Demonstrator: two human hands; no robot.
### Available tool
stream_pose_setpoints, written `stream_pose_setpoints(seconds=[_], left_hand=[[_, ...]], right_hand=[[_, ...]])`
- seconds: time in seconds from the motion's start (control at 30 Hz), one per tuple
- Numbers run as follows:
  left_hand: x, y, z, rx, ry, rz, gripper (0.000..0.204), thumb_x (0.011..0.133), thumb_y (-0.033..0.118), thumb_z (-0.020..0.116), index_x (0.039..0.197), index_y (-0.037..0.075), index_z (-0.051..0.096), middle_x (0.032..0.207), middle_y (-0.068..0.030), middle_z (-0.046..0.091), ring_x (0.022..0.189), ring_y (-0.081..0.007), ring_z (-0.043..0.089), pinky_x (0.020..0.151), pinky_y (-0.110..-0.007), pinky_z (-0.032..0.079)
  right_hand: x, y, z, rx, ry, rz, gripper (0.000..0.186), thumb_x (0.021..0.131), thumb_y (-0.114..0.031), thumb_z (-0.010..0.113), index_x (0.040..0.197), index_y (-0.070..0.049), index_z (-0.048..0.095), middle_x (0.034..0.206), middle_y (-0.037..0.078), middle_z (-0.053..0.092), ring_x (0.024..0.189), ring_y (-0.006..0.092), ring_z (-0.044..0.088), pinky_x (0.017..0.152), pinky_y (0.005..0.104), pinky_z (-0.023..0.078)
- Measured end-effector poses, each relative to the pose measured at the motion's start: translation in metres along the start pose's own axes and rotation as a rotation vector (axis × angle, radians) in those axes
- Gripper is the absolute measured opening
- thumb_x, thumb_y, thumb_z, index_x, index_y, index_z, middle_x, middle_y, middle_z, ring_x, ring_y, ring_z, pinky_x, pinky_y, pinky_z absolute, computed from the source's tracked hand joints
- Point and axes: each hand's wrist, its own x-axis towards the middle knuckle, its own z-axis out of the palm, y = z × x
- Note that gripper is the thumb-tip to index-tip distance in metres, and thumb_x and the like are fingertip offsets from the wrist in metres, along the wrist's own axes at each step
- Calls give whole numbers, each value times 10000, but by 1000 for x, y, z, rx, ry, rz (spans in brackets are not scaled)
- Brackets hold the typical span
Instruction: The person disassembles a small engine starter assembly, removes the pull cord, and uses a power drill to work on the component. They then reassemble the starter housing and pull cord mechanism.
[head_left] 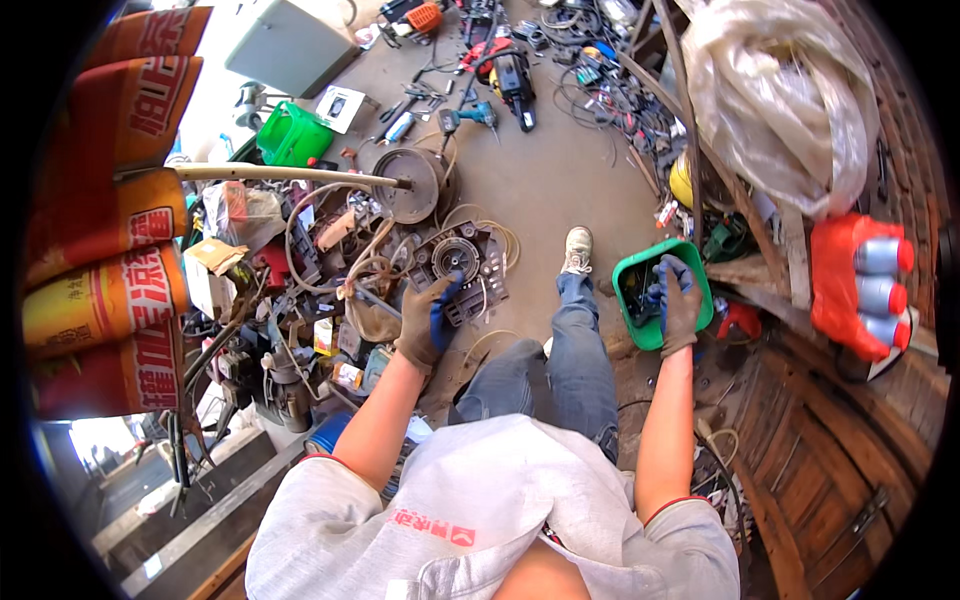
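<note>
I'm watching the green plastic bin with rounded corners [648, 338], which is sitting right of centre in the frame and holding a loose heap of small dark parts [632, 286]. The right hand, in a brown-and-blue work glove [677, 300], is hanging over the bin with its fingers bent; I cannot tell whether they are pinching anything. Left of it, near the centre, the similarly gloved left hand [432, 315] is curling beside a dark, flat, many-holed casting [490, 272] carrying a round ringed part [455, 259]. I cannot tell whether that hand is gripping the casting or merely resting against it.

As for progress, I'm judging the work to be partway along: the ringed part is lying on the casting, while loose parts are remaining in the bin and nothing is looking closed up. I'm not seeing enough to say which pieces are fixed.

Farther out, a wide round metal disc [408, 186] is lying above the casting amid tangled hoses. Toward the top of the frame, a teal cordless drill [470, 117] and a yellow-and-black chainsaw [514, 88] are resting on the grey-brown floor [535, 185]. At far right, a red-wrapped pack of red-capped bottles [862, 288] is standing out.
</note>
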Motion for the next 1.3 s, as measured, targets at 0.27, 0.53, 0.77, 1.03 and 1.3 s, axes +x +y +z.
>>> stream_pose_setpoints(seconds=[0.27,0.53,0.77,1.03,1.3], left_hand=[[113,8,-57,-1387,396,-699,210,938,6,592,1142,-27,622,1019,-93,686,865,-193,711,745,-337,623],[229,-55,-128,-1189,543,-395,167,962,7,578,1096,-67,644,1057,-118,688,900,-201,716,790,-330,625],[385,-122,-267,-1328,611,-432,226,996,91,558,1168,-36,630,1089,-138,705,964,-239,721,836,-382,626],[478,-166,-436,-1381,731,-254,305,993,189,544,1197,-16,641,1131,-172,710,994,-289,722,853,-434,616],[568,-276,-536,-1511,1038,-314,246,951,42,581,1160,-79,624,1092,-157,696,915,-275,732,821,-425,646]], right_hand=[[142,-69,144,-464,-285,94,246,952,-186,671,1125,-11,668,895,24,676,656,79,598,571,224,490],[255,-134,310,-518,-415,36,251,949,-170,672,1148,-17,665,873,-2,656,650,67,580,570,210,477],[369,-134,427,-699,-374,-17,277,923,-210,689,1114,-12,665,928,54,700,736,121,636,665,286,525],[425,-186,657,-884,-518,-36,345,924,-280,687,1144,-14,669,953,62,711,812,143,667,739,310,534],[572,-144,885,-805,-635,-253,389,910,-269,697,1176,13,659,1048,120,724,922,197,680,835,334,527]])
